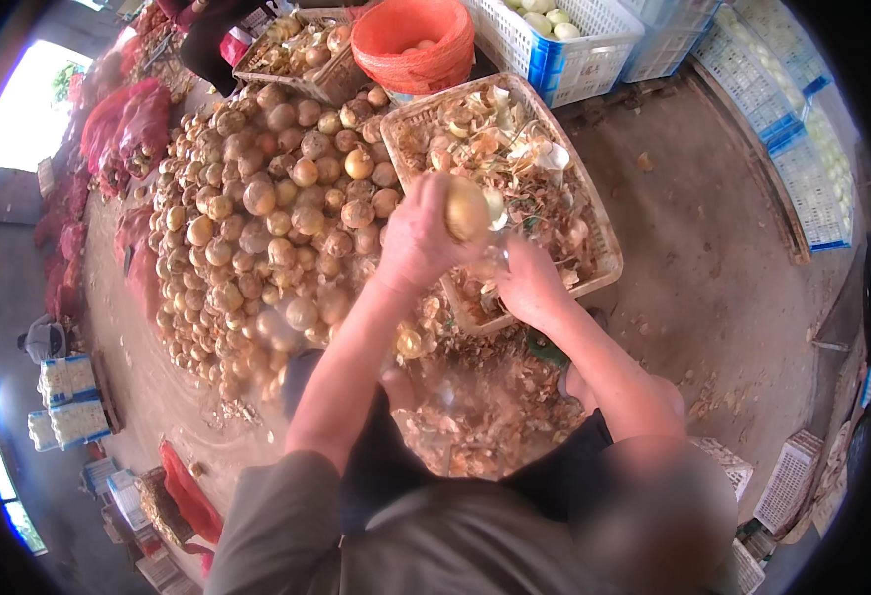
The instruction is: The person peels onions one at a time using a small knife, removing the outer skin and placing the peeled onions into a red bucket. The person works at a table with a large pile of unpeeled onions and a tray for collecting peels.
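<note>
My left hand (422, 230) grips a yellow onion (467, 211) above the near part of a plastic crate (608, 272). Just right of and below the onion is my right hand (532, 282), its fingers curled around a small tool (505, 256). Only a bright, blurred bit of that tool shows, so I cannot tell its exact kind. Loose onion skins (547, 201) fill the crate beneath both hands, and a pale peeled onion (493, 204) shows just behind the held one.
A large heap of unpeeled onions (287, 216) spreads to the left. A red bucket (413, 63) and a white-and-blue crate (592, 56) of peeled onions stand beyond the skins. Stacked crates (807, 178) line the right. Skins (473, 424) litter the floor between my legs.
</note>
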Demonstrator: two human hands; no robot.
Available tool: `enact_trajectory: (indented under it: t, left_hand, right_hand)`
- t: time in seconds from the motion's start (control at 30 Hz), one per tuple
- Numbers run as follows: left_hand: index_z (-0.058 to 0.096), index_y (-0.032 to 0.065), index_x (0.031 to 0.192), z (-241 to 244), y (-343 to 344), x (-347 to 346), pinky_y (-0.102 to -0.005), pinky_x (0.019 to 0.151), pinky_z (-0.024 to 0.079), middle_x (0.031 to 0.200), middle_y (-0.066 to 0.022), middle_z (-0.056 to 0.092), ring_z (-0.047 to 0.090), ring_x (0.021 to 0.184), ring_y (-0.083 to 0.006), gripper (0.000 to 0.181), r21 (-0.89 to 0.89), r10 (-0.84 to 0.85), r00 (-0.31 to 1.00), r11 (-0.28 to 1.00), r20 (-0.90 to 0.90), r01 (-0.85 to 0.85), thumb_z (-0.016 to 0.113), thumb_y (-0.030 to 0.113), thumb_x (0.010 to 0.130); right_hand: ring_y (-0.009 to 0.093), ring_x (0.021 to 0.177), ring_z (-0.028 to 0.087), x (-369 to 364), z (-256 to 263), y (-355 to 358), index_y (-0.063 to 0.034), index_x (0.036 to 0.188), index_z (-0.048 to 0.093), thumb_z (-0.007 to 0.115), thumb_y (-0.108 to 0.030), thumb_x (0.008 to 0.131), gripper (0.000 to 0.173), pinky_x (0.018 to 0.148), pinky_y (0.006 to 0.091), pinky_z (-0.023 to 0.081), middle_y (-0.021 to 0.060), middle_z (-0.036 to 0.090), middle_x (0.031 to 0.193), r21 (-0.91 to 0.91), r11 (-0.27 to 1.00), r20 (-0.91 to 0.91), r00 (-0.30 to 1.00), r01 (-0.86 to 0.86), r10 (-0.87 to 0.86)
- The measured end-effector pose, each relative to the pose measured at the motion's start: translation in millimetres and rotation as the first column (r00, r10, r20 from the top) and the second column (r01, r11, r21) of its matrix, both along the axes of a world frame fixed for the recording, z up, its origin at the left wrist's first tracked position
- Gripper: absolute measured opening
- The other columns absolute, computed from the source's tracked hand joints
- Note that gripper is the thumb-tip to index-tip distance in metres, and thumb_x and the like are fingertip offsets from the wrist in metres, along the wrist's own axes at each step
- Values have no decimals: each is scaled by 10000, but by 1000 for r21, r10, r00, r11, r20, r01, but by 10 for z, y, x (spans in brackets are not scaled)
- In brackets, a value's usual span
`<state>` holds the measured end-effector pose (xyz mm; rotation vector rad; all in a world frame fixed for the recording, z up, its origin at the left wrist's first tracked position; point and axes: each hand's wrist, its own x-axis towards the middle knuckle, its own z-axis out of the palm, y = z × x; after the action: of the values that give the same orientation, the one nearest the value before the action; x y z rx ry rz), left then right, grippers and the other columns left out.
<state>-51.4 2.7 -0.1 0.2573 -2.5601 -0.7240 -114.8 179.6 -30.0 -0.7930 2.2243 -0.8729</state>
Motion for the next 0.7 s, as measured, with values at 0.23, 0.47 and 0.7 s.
enact_trajectory:
  t: [0.23, 0.47, 0.7]
  left_hand:
    - [403, 15, 1466, 150, -230, 0, -422, 1012, 554, 1269, -183, 619, 654, 1156, -280, 948, 463, 148, 989, 876, 12, -137, 941, 245, 720]
    - [379, 48, 1545, 185, -89, 28, -408, 1079, 541, 1357, -145, 606, 633, 1248, -252, 1018, 886, -54, 990, 441, -133, 143, 963, 281, 745]
    - [379, 7, 1508, 79, -57, 43, -400, 1056, 536, 1316, -150, 619, 628, 1221, -246, 1045, 942, -17, 991, 308, -136, 134, 987, 323, 719]
  right_hand:
    - [292, 654, 696, -122, -29, 201, 94, 1202, 550, 653, -73, 992, 287, 610, 449, 559, 216, 673, 776, -88, 987, -158, 976, 134, -146]
    - [252, 575, 651, -13, 351, 109, 57, 1277, 578, 676, -170, 1024, 354, 550, 402, 497, 152, 660, 713, -562, 789, -6, 953, 248, -304]
    - [210, 721, 680, 213, 521, 148, 44, 1372, 569, 622, -264, 1062, 440, 670, 368, 527, 130, 688, 810, -588, 765, 176, 965, 261, -194]
